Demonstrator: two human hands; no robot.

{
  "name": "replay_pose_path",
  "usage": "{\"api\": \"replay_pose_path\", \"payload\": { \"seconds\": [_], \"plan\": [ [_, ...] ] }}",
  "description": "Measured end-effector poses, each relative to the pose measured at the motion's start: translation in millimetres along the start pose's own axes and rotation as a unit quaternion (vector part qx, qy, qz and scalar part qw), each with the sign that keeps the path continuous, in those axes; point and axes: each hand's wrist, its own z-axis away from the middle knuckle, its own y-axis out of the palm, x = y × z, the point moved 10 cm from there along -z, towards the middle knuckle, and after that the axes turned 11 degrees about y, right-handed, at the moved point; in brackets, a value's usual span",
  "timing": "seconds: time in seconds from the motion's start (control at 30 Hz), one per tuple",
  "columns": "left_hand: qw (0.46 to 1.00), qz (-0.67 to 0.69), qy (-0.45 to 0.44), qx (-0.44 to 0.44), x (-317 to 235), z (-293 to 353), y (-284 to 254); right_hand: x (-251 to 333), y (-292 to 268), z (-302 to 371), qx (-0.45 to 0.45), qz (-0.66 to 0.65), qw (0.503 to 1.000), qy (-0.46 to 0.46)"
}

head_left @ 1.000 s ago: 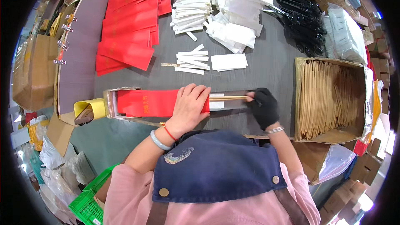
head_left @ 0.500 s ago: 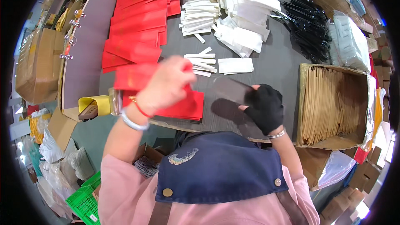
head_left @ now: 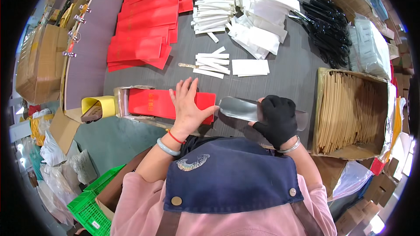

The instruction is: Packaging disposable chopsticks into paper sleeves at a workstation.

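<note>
My left hand is open, its fingers spread over red paper sleeves that lie at the table's near edge. Their left end sits in a small cardboard holder. My right hand, in a black fingerless glove, is closed around a shiny, trough-shaped grey scoop-like tool. The tool's rounded tip points left, close to my left thumb. Above the hands lie narrow white paper strips and a small stack of white cards.
Red sleeves overlap at the far left. Several white packets and black plastic utensils cover the back. A carton of thin wooden sticks stands right. A yellow holder is at the left edge, near an upright panel.
My left hand, blurred and closed near a red sleeve before, has come down and opened over the red sleeves. The tool in my right hand has swung lower and is now sharper.
</note>
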Motion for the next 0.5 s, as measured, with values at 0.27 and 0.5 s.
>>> {"api": "replay_pose_path", "payload": {
  "seconds": [0.27, 0.5],
  "plan": [
    [0.999, 0.035, 0.018, 0.031, -9.6, -15.2, 1.3, 50.9, 45.2, -19.7, 0.0, -0.099, 0.992, -0.079],
    [0.964, -0.053, 0.258, -0.024, -5.2, -82.9, 3.8, -71.0, -41.3, 17.0, -0.213, -0.102, 0.969, 0.077]
  ]
}}
